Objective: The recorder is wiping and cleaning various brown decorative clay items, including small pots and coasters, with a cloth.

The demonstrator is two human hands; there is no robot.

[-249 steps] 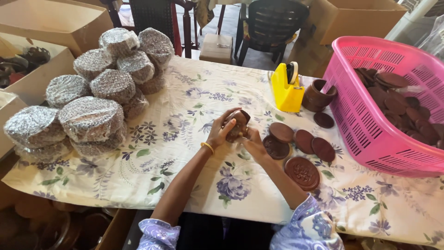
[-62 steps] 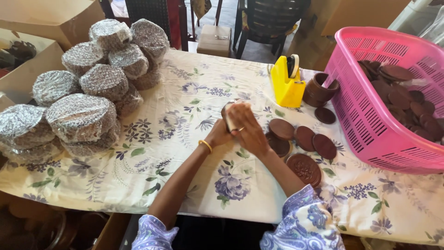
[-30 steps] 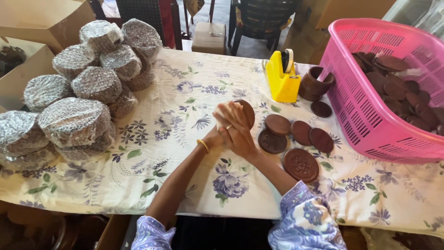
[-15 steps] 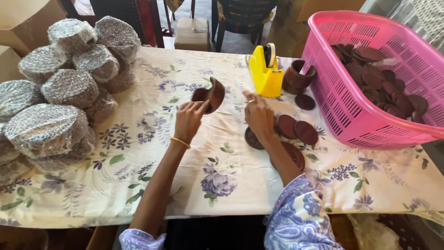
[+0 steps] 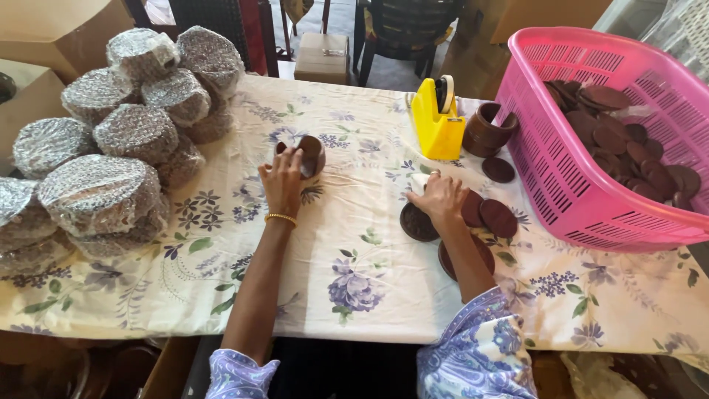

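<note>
Left hand [image 5: 283, 179] gripped small brown clay cup [image 5: 309, 154], likely light, brittle; best held round its wall | right hand [image 5: 439, 198] pressed flat brown clay discs [image 5: 487, 216] on floral-clothed counter [image 5: 354, 258], fingers loosely spread.

Left hand [image 5: 282, 181] stretched forward, fingers curled; right hand [image 5: 440, 199] lower — palm down.

Brown round stack [image 5: 309, 154] upright on cloth; flat brown discs [image 5: 496, 217] lie near basket

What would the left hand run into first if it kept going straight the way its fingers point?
Beyond the left hand and its brown cup lies bare floral tablecloth to the far edge; the way looks free, though depth is unclear.
</note>
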